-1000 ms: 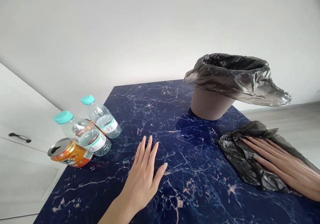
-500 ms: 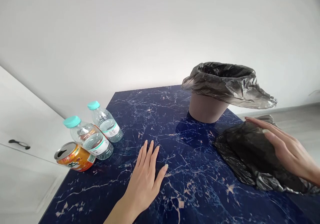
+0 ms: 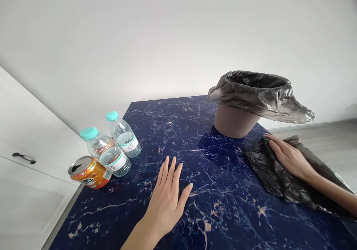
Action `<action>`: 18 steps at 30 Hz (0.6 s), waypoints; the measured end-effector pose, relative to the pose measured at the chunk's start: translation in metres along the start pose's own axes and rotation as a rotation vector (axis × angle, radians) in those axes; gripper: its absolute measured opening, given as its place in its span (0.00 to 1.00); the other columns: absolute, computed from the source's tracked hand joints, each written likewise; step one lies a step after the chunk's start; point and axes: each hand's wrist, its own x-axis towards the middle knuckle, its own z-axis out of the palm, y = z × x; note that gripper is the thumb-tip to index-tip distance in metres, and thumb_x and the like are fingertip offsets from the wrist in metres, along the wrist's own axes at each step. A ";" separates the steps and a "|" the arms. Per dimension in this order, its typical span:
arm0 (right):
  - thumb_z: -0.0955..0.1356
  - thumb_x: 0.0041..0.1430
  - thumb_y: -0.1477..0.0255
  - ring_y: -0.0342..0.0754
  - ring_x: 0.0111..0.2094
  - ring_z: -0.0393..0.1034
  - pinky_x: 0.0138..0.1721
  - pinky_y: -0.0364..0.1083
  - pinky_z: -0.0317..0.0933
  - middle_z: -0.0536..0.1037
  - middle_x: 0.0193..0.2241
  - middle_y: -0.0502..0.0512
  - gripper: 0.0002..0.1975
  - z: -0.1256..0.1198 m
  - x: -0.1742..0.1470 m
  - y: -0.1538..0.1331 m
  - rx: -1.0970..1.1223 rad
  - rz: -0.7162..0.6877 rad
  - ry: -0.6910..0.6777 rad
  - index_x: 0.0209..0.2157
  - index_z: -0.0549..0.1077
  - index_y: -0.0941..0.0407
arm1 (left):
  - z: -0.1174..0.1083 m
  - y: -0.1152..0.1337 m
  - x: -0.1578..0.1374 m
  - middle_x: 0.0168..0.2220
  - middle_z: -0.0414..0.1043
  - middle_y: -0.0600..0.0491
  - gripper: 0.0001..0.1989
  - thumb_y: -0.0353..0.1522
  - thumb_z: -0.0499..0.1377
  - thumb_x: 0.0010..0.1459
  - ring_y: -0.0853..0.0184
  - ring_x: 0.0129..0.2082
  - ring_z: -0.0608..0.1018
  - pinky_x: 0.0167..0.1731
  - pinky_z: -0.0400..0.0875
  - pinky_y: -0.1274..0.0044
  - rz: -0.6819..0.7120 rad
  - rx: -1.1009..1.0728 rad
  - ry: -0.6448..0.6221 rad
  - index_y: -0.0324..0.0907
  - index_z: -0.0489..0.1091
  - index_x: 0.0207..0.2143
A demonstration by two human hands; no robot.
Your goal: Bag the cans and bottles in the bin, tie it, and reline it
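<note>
Under the right grip: black bag (crumpled).

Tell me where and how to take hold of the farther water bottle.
I'd wrap the label band of the farther water bottle from the right, the side where the left hand rests. It stands upright, and its body looks straighter there than at the tapering shoulder above. The nearer bottle stands close on its left, likely crowding that approach.
</note>
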 end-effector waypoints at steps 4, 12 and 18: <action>0.63 0.73 0.55 0.64 0.71 0.63 0.67 0.55 0.54 0.74 0.67 0.66 0.33 0.020 -0.004 0.025 0.168 -0.065 -0.075 0.64 0.77 0.66 | 0.002 -0.001 -0.001 0.81 0.45 0.41 0.34 0.46 0.52 0.79 0.46 0.80 0.45 0.72 0.63 0.45 0.005 -0.018 0.011 0.45 0.47 0.79; 0.66 0.73 0.64 0.67 0.65 0.74 0.69 0.69 0.54 0.87 0.45 0.53 0.15 0.015 0.024 0.012 0.572 0.252 0.308 0.44 0.86 0.48 | 0.001 0.000 0.000 0.81 0.42 0.42 0.34 0.48 0.49 0.79 0.46 0.80 0.45 0.74 0.59 0.46 -0.035 -0.018 -0.041 0.44 0.50 0.78; 0.60 0.70 0.76 0.58 0.49 0.84 0.58 0.65 0.68 0.85 0.47 0.62 0.19 0.002 0.078 -0.014 1.143 0.441 0.383 0.42 0.84 0.54 | 0.002 0.000 0.000 0.81 0.41 0.44 0.34 0.49 0.49 0.78 0.46 0.80 0.45 0.74 0.57 0.46 -0.061 -0.049 -0.058 0.44 0.51 0.79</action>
